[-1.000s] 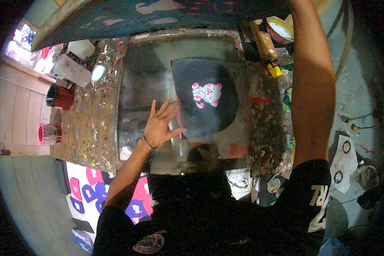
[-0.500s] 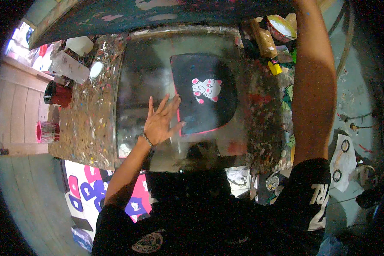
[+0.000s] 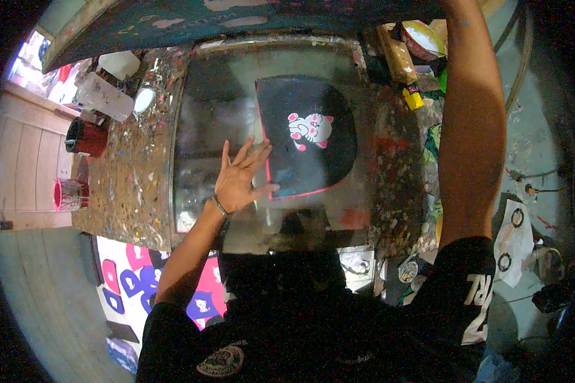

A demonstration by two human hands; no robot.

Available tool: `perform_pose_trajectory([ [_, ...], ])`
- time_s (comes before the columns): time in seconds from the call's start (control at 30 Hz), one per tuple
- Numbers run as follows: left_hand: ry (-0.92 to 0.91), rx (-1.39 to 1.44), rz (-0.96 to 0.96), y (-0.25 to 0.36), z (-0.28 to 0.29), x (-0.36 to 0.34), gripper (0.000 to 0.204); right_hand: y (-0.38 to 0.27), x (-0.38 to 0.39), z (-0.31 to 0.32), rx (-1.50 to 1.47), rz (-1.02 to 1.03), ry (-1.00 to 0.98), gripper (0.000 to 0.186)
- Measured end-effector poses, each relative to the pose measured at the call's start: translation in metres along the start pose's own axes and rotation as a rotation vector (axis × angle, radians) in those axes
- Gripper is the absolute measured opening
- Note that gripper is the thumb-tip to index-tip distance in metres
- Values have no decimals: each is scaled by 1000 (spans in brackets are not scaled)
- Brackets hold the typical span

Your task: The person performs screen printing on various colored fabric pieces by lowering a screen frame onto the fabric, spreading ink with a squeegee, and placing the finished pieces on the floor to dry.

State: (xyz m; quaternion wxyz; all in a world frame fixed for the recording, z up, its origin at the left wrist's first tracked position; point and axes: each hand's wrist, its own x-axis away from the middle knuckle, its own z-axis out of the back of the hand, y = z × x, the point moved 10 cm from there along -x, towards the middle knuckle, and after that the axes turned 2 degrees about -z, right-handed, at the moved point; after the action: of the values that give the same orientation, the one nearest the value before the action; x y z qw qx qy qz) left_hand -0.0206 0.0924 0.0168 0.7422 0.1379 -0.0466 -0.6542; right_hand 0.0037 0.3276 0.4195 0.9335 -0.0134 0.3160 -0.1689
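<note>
Our left hand [image 3: 239, 182] is splayed at the black cloth [image 3: 313, 167], gripping nothing; right hand's off-frame, can't tell. Probably light, floppy; we'd pinch the corner nearest the front edge of the surface [image 3: 124, 198].

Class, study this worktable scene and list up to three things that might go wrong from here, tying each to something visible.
1. The left hand overlaps the left edge of the black piece; a nudge might shift it.
2. A raised panel overhangs the far side; if it dropped, it might catch the left hand.
3. The dark red pot stands by the table's left edge and could be knocked off.
</note>
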Motion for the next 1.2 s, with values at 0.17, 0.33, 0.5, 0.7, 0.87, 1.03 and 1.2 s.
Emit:
perform_pose_trajectory([
  [0.17,65,12,0,3,8,2,89,-7,2,2,16,11,3,69],
  [0.33,69,-16,-21,5,7,0,91,-2,-3,-2,-25,94,29,66],
  [0.5,55,-24,-18,4,7,0,92,-2,-1,-3,4,81,8,60],
  [0.7,71,-17,-5,0,3,0,93,-6,2,-3,10,56,-15,61],
  [0.87,78,-25,8,1,4,-2,94,-4,4,-3,-4,43,-10,64],
  [1.03,88,-24,17,1,4,0,94,-14,13,3,-35,15,-27,66],
  [1.2,90,-30,9,2,2,0,94,-4,8,-1,-27,11,10,67],
])
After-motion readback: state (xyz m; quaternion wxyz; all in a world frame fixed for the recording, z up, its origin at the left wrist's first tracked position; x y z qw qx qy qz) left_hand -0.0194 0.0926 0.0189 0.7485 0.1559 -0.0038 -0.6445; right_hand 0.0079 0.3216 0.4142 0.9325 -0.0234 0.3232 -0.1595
